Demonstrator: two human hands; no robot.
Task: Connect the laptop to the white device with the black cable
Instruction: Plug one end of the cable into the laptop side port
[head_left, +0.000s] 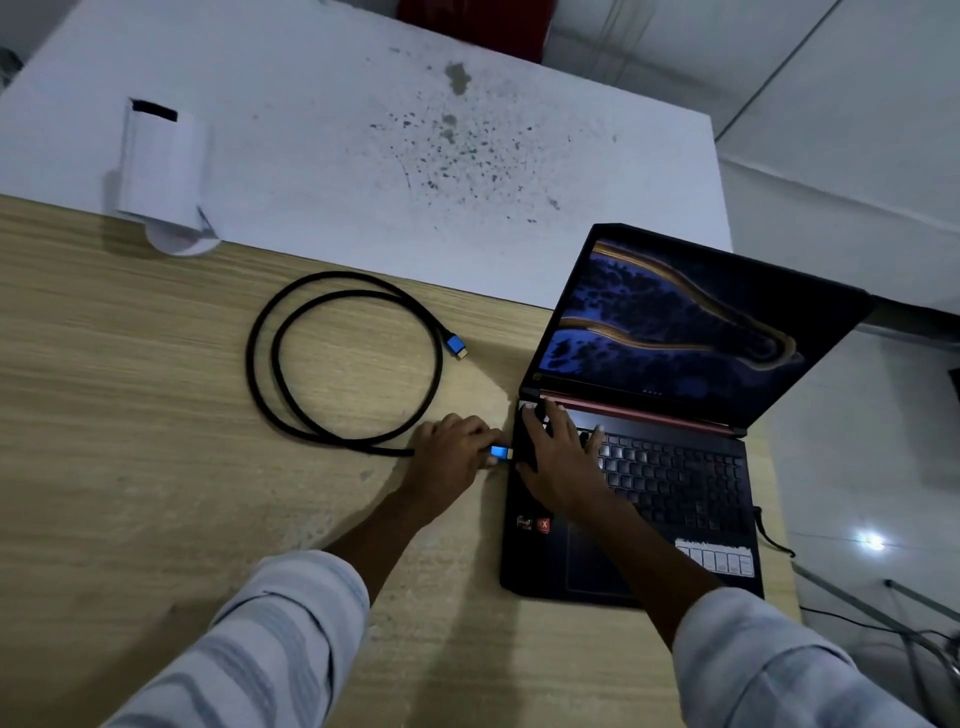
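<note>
A black laptop (675, 483) stands open on the right of the wooden desk (156, 441), its screen lit. A black cable (343, 364) lies coiled in a loop to its left. One blue plug (456, 346) rests free on the desk. My left hand (449, 457) grips the other blue plug (501, 453) and holds it right at the laptop's left edge. My right hand (558, 457) lies flat, fingers spread, on the left part of the keyboard. The white device (161, 176) stands upright on a round base at the desk's far left edge.
Behind the desk runs a white, stained surface (415, 130). A thin black wire (769, 535) leaves the laptop's right side. To the right of the desk is tiled floor with wires and a metal frame (904, 618).
</note>
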